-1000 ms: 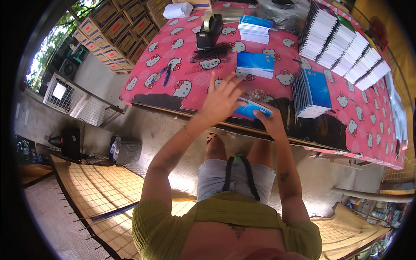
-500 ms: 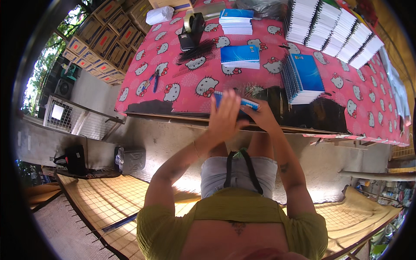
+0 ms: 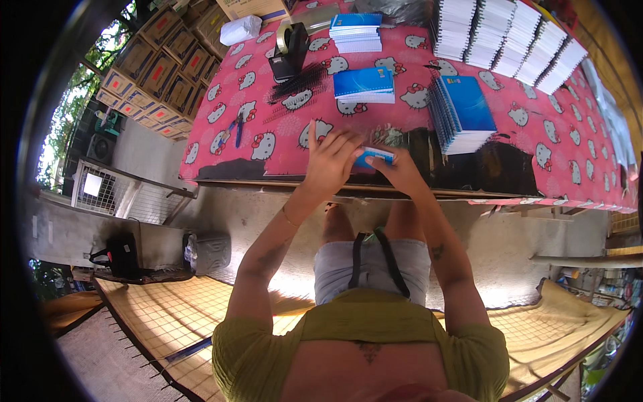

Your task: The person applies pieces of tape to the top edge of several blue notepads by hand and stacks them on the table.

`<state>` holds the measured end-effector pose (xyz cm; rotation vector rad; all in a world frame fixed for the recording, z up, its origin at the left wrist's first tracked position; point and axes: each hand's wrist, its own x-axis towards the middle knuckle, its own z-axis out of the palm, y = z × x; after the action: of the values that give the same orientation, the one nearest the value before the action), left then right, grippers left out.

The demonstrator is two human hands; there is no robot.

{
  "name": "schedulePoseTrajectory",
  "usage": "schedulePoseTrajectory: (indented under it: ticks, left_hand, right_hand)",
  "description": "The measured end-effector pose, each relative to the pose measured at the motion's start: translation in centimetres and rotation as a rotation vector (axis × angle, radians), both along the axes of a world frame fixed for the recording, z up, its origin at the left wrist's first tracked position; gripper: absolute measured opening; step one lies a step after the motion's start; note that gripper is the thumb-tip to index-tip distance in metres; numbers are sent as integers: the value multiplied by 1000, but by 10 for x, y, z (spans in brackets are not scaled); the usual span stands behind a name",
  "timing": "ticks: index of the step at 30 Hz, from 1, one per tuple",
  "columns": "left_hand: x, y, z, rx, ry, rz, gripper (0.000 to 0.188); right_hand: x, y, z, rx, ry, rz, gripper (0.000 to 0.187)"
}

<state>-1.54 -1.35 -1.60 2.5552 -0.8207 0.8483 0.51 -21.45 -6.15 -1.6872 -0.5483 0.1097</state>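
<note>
A small blue-covered notebook point(image 3: 374, 157) is held at the table's near edge, its cover partly hidden by my fingers. My right hand point(image 3: 404, 173) grips its right end, thumb on top. At the other end, my left hand point(image 3: 331, 161) has bent fingers closed against the notebook, with one outer finger sticking up. Just beyond lies a short stack of blue spiral notebooks point(image 3: 364, 82), and a similar stack point(image 3: 355, 32) sits farther back. To the right stands a taller pile of blue spiral notebooks point(image 3: 465, 110).
Loose black binding coils point(image 3: 299, 82) lie beside a black tape dispenser point(image 3: 289, 57). Blue-handled pliers point(image 3: 239, 130) rest at the left on the pink patterned tablecloth point(image 3: 281, 127). Rows of white-paged spiral books point(image 3: 502, 40) fill the back right. Cardboard boxes point(image 3: 157, 63) are stacked beyond the table.
My left hand has gone from flat and stretched over the notebook to bent fingers at its left end. The notebook has shifted slightly, and more of its cover shows.
</note>
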Motion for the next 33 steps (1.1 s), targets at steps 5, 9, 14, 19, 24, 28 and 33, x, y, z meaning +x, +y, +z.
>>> schedulePoseTrajectory:
  ticks: [5,9,14,19,24,28,33]
  left_hand:
    - [8,8,19,-9,122,-147,21]
    - [13,15,21,14,125,-214,23]
    - [14,12,20,175,44,-116,44]
    - [-43,-17,-60,312,136,48,89]
    - [-12,-22,-28,148,51,156,92]
    - [-39,-28,-49,225,149,55,91]
    - [-3,-31,-19,204,22,120,90]
  right_hand:
    - [1,0,-3,29,-26,-12,26]
    - [0,1,-1,20,-32,-8,28]
    - [2,-1,-2,-24,-13,-8,29]
    - [-1,3,-11,83,-62,-28,29]
    - [-3,0,7,15,-69,-9,28]
    - [3,-2,-9,27,-126,-52,30]
    - [1,1,-3,-30,-85,-48,35]
